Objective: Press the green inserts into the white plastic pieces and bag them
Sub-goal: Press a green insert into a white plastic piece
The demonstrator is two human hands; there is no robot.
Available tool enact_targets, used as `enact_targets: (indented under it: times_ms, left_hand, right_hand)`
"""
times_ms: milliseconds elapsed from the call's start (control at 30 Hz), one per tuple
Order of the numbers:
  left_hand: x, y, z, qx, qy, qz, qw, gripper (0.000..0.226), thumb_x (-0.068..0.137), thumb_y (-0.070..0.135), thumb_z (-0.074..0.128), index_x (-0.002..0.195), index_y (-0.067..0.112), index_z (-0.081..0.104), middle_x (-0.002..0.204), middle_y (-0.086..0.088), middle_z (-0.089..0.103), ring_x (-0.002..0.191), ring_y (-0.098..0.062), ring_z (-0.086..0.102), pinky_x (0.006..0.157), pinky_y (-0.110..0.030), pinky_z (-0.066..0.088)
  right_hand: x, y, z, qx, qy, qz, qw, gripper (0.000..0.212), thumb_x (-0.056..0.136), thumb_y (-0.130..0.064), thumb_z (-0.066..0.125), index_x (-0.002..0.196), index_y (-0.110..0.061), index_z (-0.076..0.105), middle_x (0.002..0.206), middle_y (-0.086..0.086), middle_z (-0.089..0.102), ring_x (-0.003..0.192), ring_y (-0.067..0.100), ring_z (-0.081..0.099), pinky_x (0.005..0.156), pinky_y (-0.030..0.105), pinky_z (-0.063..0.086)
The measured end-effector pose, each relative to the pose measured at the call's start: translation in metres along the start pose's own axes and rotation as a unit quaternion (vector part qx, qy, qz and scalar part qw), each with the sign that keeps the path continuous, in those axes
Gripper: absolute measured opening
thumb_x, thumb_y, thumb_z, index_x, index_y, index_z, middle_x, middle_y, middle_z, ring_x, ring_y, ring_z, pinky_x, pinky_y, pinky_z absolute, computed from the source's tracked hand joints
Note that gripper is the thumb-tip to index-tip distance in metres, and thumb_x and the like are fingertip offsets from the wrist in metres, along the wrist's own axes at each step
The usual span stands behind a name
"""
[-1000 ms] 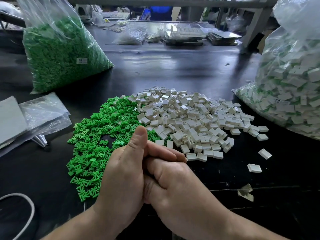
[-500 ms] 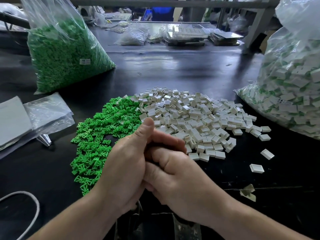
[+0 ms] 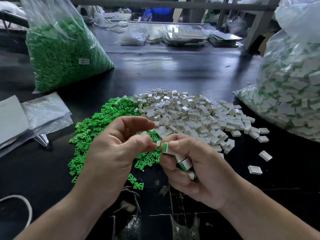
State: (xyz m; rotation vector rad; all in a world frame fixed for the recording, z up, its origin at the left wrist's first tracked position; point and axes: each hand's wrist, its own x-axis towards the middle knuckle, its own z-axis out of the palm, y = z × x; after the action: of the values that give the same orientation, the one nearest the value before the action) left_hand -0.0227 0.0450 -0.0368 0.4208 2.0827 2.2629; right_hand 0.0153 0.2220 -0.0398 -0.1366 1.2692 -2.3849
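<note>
While the right hand (image 3: 199,168) grips filled pieces (image 3: 184,164) and the left hand (image 3: 112,149) pinches 1 white piece (image 3: 158,143), green inserts (image 3: 97,129) lie heaped directly beneath.

On the counter (image 3: 173,70) the heap of inserts (image 3: 97,125) lies left of the heap of plastic pieces (image 3: 190,115), touching it. Behind at the far left stands a bag of inserts (image 3: 65,54), and at the right a bag of pieces (image 3: 290,94). Before the heaps, the left hand (image 3: 110,153) is beside the right hand (image 3: 195,170).

Green inserts (image 3: 107,129) heaped just left of white pieces (image 3: 199,115); assembled pieces (image 3: 183,164) stacked in the right hand (image 3: 204,172)
</note>
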Motion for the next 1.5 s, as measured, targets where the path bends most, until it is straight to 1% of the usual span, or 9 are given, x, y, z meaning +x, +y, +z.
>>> enact_targets:
  times_ms: [133, 233, 400, 467, 600, 733, 967, 1167, 1500]
  left_hand:
    - [-0.003, 0.003, 0.001, 0.167, 0.014, 0.064, 0.984, 0.014, 0.086, 0.032, 0.066, 0.099, 0.036, 0.067, 0.096, 0.013, 0.074, 0.082, -0.008, 0.071, 0.069, -0.015, 0.054]
    - [-0.002, 0.002, -0.007, 0.397, -0.016, 0.099, 0.912, 0.032, 0.082, 0.061, 0.055, 0.100, 0.037, 0.067, 0.087, 0.021, 0.066, 0.085, 0.005, 0.061, 0.065, -0.010, 0.048]
    - [-0.003, -0.004, -0.007, 0.610, -0.097, 0.074, 0.783, 0.062, 0.074, 0.079, 0.029, 0.112, 0.039, 0.059, 0.098, 0.021, 0.056, 0.089, -0.001, 0.051, 0.071, -0.023, 0.041]
    - [-0.003, -0.007, -0.007, 0.647, -0.102, 0.076, 0.752, 0.063, 0.075, 0.077, 0.029, 0.114, 0.037, 0.059, 0.099, 0.017, 0.058, 0.091, -0.008, 0.054, 0.075, -0.026, 0.042]
    - [-0.002, -0.012, -0.003, 0.669, -0.116, 0.120, 0.724, 0.050, 0.077, 0.065, 0.047, 0.105, 0.029, 0.068, 0.089, 0.009, 0.063, 0.081, -0.016, 0.060, 0.072, -0.033, 0.048]
    - [0.000, -0.016, 0.002, 0.644, -0.136, 0.156, 0.737, 0.025, 0.078, 0.047, 0.069, 0.094, 0.027, 0.072, 0.084, 0.008, 0.064, 0.077, -0.018, 0.062, 0.069, -0.037, 0.050]
    - [0.004, -0.018, 0.002, 0.613, -0.119, 0.199, 0.756, 0.009, 0.083, 0.033, 0.070, 0.082, 0.024, 0.068, 0.079, 0.008, 0.062, 0.074, -0.018, 0.059, 0.067, -0.035, 0.047]
    - [-0.002, -0.010, 0.002, 0.389, -0.040, 0.062, 0.918, 0.012, 0.081, 0.027, 0.070, 0.072, 0.026, 0.063, 0.065, 0.009, 0.063, 0.058, -0.004, 0.057, 0.050, -0.013, 0.042]
    - [0.001, -0.008, 0.006, 0.033, -0.081, -0.064, 0.994, 0.021, 0.078, 0.016, 0.069, 0.096, 0.025, 0.076, 0.085, -0.004, 0.072, 0.073, -0.016, 0.069, 0.060, -0.023, 0.055]
  right_hand:
    - [0.001, -0.004, -0.007, 0.104, -0.076, -0.014, 0.992, 0.017, 0.080, -0.014, 0.067, 0.094, -0.011, 0.058, 0.084, 0.013, 0.061, 0.045, 0.010, 0.054, 0.032, 0.016, 0.035]
    - [0.001, -0.015, -0.017, 0.157, -0.120, -0.040, 0.980, 0.015, 0.090, -0.018, 0.068, 0.091, -0.007, 0.058, 0.090, 0.013, 0.063, 0.053, 0.011, 0.063, 0.036, 0.017, 0.047]
    - [-0.003, -0.027, -0.032, -0.042, 0.066, -0.030, 0.996, 0.009, 0.086, -0.013, 0.073, 0.083, -0.016, 0.065, 0.070, 0.003, 0.058, 0.041, 0.008, 0.048, 0.030, 0.016, 0.036]
    - [-0.009, -0.030, -0.032, -0.345, 0.186, -0.008, 0.920, 0.008, 0.087, -0.021, 0.074, 0.082, -0.027, 0.072, 0.063, -0.007, 0.061, 0.042, 0.005, 0.050, 0.034, 0.018, 0.037]
    - [-0.010, -0.024, -0.020, -0.729, 0.205, 0.088, 0.647, 0.028, 0.087, -0.056, 0.068, 0.109, -0.039, 0.065, 0.087, -0.016, 0.062, 0.085, 0.001, 0.060, 0.069, 0.022, 0.049]
    - [-0.003, -0.012, -0.013, -0.793, 0.189, 0.093, 0.572, 0.037, 0.094, -0.056, 0.057, 0.124, -0.034, 0.055, 0.111, -0.004, 0.066, 0.105, 0.022, 0.061, 0.087, 0.037, 0.052]
    - [-0.003, -0.009, -0.024, -0.737, 0.210, -0.014, 0.642, 0.016, 0.096, -0.045, 0.057, 0.101, -0.032, 0.065, 0.080, -0.011, 0.061, 0.076, 0.006, 0.059, 0.065, 0.020, 0.047]
    - [-0.001, -0.019, -0.024, -0.281, 0.221, -0.008, 0.934, 0.021, 0.092, -0.010, 0.062, 0.080, -0.025, 0.073, 0.072, 0.006, 0.061, 0.044, 0.013, 0.045, 0.034, 0.020, 0.030]
    - [0.001, -0.020, -0.022, -0.067, 0.143, 0.044, 0.987, 0.017, 0.076, -0.006, 0.072, 0.092, -0.010, 0.074, 0.077, 0.013, 0.062, 0.048, 0.013, 0.048, 0.032, 0.017, 0.032]
